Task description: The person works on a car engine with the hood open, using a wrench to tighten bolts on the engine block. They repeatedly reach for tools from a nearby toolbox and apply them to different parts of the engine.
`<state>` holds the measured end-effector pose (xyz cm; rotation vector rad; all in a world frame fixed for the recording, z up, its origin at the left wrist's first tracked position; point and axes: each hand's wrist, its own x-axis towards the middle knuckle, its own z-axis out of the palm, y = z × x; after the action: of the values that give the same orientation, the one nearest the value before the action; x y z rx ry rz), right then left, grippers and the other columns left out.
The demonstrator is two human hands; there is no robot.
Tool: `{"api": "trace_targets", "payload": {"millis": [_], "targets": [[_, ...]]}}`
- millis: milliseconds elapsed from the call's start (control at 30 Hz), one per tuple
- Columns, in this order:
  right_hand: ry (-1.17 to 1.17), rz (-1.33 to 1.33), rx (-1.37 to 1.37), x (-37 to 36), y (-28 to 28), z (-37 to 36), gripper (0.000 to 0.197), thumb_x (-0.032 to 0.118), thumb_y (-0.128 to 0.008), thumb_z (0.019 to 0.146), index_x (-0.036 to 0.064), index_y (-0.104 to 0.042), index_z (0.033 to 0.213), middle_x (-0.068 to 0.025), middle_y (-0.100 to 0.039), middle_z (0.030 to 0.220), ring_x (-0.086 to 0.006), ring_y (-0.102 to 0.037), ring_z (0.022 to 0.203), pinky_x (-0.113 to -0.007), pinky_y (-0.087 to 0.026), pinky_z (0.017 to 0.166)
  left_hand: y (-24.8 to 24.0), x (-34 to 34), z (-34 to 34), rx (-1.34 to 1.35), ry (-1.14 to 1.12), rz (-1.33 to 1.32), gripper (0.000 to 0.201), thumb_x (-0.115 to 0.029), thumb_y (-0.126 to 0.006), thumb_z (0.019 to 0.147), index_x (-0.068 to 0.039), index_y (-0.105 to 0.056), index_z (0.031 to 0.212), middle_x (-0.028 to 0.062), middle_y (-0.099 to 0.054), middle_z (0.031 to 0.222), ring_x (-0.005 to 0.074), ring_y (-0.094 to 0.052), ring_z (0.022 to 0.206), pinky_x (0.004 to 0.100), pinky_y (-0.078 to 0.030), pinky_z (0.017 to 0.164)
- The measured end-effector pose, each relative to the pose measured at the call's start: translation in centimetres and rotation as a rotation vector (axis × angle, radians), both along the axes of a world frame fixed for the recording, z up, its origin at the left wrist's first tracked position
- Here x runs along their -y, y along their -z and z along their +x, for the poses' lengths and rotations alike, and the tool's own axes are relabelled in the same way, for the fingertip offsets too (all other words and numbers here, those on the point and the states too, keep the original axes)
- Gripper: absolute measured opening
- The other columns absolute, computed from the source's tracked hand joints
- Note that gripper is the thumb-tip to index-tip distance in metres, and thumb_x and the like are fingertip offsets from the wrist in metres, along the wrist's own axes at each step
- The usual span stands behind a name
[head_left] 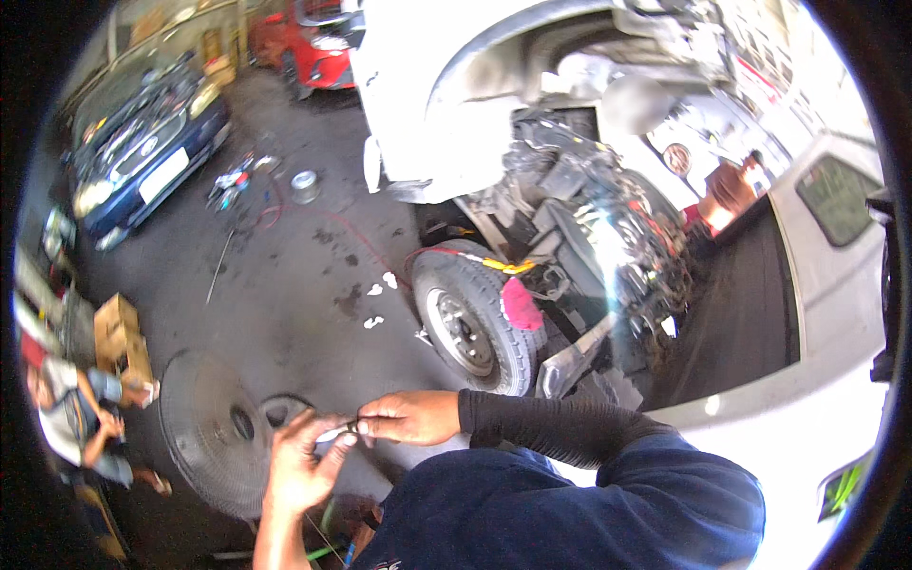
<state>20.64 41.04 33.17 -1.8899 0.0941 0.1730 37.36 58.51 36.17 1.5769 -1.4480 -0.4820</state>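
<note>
Grip narrow — L hand (306, 461) & R hand (415, 418) pinch small pale, dark-ended pc (332, 434) — treaded rubber tyre (501, 332) beyond.

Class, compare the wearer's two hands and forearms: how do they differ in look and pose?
The left hand comes from a bare forearm; the right hand comes from one in a black sleeve. The left hand points up the picture, while the right hand points leftward. Shared: their fingertips meet at a small object, too small to identify.
</note>
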Motion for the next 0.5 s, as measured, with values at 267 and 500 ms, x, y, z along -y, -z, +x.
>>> {"api": "trace_targets", "payload": {"millis": [267,500], "targets": [[0.128,-0.081,0.245,8.9,1.8,-8.4,0.036,0.032,-0.043,0.108,0.0011,-0.062,0.103,-0.0195,-0.065,0.103,-0.0341,-0.062,0.101,-0.042,-0.048,0.089,-2.2,12.6,-6.8,0.336,0.094,-0.046,0.015,-0.013,-0.075,0.081,-0.003,-0.070,0.090,0.0153,-0.065,0.080,0.0350,-0.065,0.074,0.0424,-0.051,0.068],[0.195,-0.042,0.235,20.2,2.0,-18.5,0.038,0.032,-0.046,0.104,-0.0031,-0.062,0.104,-0.0218,-0.068,0.099,-0.0364,-0.065,0.096,-0.043,-0.049,0.087,-2.3,25.6,-17.4,0.364,0.201,0.031,0.017,-0.015,-0.072,0.085,-0.002,-0.063,0.081,0.0155,-0.061,0.073,0.0369,-0.061,0.066,0.0439,-0.048,0.063]]}}
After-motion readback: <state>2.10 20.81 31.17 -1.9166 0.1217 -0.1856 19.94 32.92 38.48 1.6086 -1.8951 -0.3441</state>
